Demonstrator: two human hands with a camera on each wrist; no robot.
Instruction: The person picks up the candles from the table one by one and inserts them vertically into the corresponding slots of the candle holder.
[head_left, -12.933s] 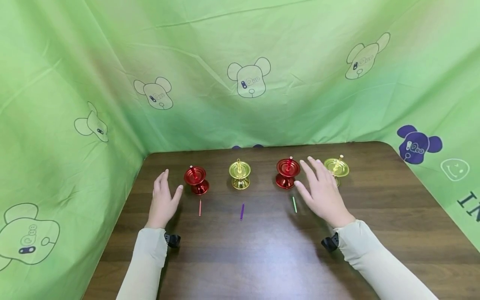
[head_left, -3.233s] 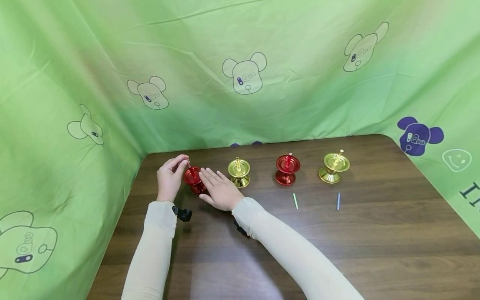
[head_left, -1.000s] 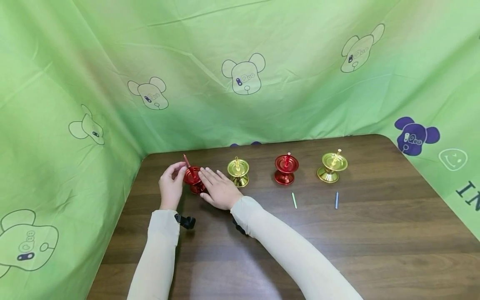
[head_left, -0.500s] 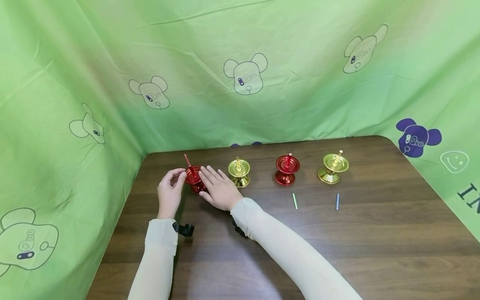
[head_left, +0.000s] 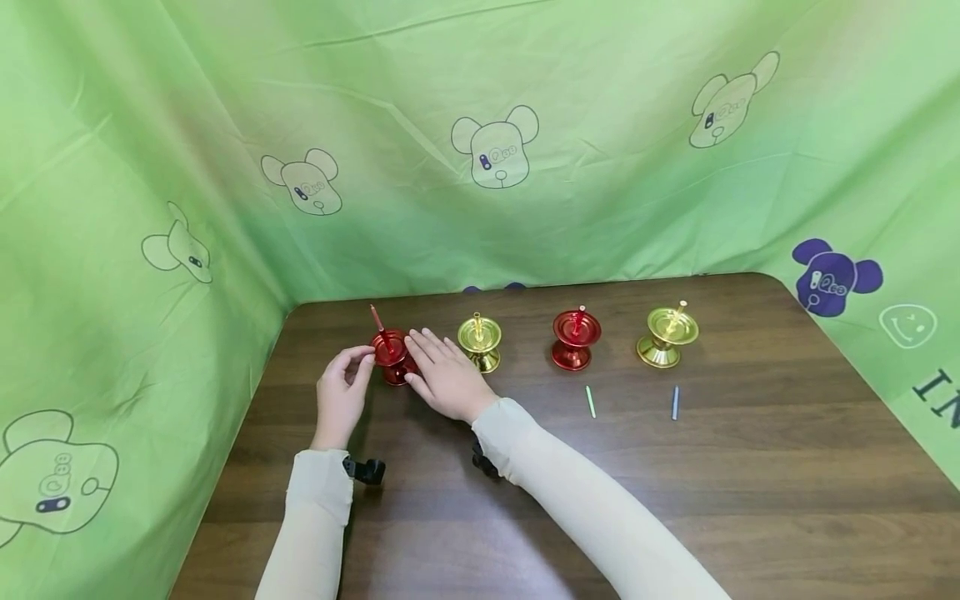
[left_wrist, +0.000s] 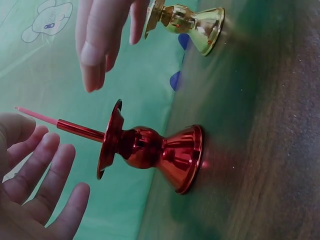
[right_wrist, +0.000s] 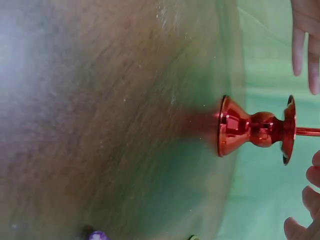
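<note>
In my head view the red holder (head_left: 397, 367) stands left of centre on the brown worktop (head_left: 750, 458), with the pink candle (head_left: 377, 317) set in its tube. The left hand (head_left: 341, 400) is just beside it, toward the lower left, thumb and fingertips near the holder. The right hand (head_left: 452, 383) reaches in from the lower right with fingers straight, tips at the holder's right side; I cannot tell whether they touch. Along the row to the right I have a gold holder (head_left: 480, 335), a second red holder (head_left: 576, 329) and a second gold holder (head_left: 670, 329). Below those last two lie a green candle (head_left: 590, 402) and a blue candle (head_left: 675, 402). Green cloth (head_left: 585, 192) fills the top.

My left wrist view shows the left grip at lower left, fingers apart and holding nothing, next to the candle in the mid-frame red holder. The right hand's fingers hang in from the top, and I see a gap between them and the holder.

In my right wrist view the red holder sits at right. Fingers show at the upper and lower right; neither grip is clamped on it.
</note>
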